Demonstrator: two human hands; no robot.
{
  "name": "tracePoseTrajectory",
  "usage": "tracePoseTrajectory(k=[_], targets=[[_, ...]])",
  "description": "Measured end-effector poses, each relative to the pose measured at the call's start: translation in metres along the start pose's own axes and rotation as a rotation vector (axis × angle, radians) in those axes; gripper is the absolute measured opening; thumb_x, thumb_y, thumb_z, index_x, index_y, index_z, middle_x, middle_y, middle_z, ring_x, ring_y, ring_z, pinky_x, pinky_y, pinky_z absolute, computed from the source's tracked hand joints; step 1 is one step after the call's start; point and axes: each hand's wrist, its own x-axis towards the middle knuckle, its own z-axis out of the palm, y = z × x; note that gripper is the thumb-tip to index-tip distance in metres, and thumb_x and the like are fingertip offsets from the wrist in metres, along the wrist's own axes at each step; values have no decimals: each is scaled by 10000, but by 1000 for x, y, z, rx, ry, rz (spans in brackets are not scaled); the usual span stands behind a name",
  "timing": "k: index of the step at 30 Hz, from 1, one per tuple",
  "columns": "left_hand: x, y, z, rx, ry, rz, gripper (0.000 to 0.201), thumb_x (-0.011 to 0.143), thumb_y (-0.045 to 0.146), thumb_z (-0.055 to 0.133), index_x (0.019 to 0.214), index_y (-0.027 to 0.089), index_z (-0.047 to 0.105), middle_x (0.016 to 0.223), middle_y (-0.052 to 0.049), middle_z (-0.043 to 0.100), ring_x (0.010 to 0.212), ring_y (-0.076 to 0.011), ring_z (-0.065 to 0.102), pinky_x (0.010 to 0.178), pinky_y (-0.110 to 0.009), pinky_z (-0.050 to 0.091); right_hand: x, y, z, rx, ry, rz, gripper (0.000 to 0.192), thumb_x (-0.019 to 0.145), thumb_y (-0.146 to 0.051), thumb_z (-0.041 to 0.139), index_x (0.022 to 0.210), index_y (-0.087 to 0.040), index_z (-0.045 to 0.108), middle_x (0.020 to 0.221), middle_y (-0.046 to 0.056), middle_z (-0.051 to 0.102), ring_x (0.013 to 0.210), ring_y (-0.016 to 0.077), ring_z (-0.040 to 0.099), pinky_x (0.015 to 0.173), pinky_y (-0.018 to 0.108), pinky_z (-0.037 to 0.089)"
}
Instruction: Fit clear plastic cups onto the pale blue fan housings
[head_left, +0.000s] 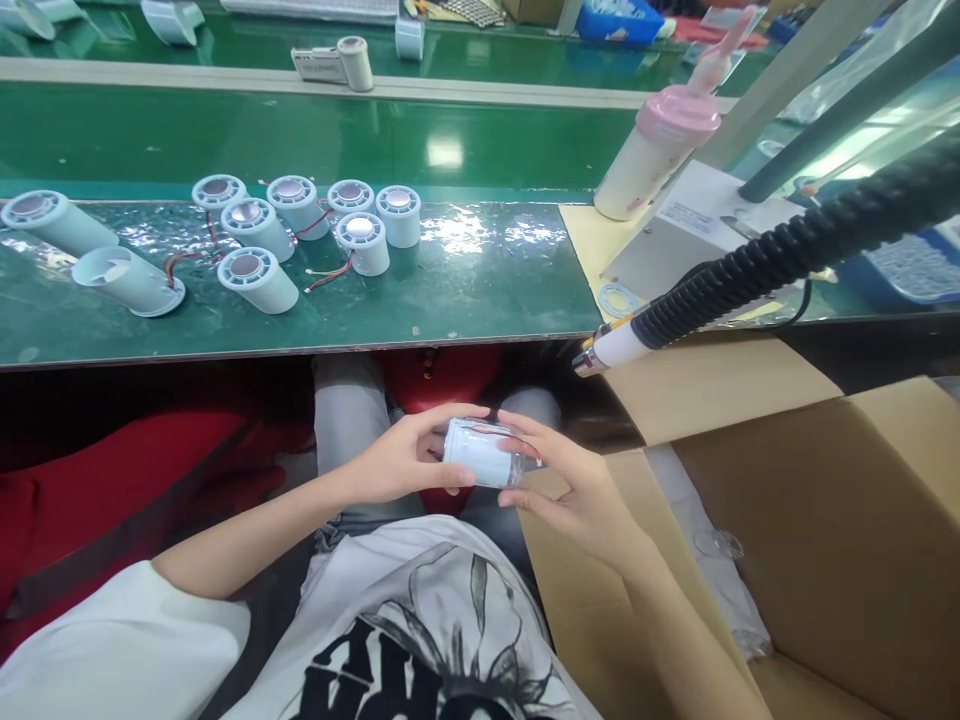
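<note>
Between my two hands, above my lap, is a pale blue cylindrical housing (480, 455) lying on its side. A clear plastic piece (516, 470) shows at its right end, and thin wires run along its top. My left hand (409, 455) is closed round the left end, thumb in front and fingers behind. My right hand (574, 480) grips the right end between thumb and fingers. On the bench in front, several similar light blue cylinders (259, 280) stand or lean, some with red and black wires. A longer open-ended blue tube (131, 280) lies to their left.
An open cardboard box (825, 520) with clear plastic pieces stands at my right. A black flexible hose (780, 240) with a metal tip slants over it. A pink-topped pump bottle (652, 150) stands on the bench (487, 290). Behind runs a green conveyor (525, 145).
</note>
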Motion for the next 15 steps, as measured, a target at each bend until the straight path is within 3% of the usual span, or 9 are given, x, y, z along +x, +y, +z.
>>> tracePoseTrajectory(k=[6, 15], targets=[[-4, 7, -3, 239, -30, 151, 712, 664, 257, 784, 1312, 272, 491, 1342, -96, 528, 1139, -244, 572, 926, -347, 497, -2, -4, 0, 221, 3, 116, 516, 730, -263, 750, 1208, -264, 555, 1239, 76, 608, 1102, 247, 601, 861, 371, 587], [-5, 10, -6, 443, -62, 321, 768, 640, 217, 803, 1332, 265, 474, 1332, -109, 536, 1208, -265, 524, 969, -363, 471, 0, -9, -1, 459, -17, 286, 401, 696, -254, 776, 1049, -287, 589, 1152, 20, 608, 1048, 202, 607, 803, 303, 594]])
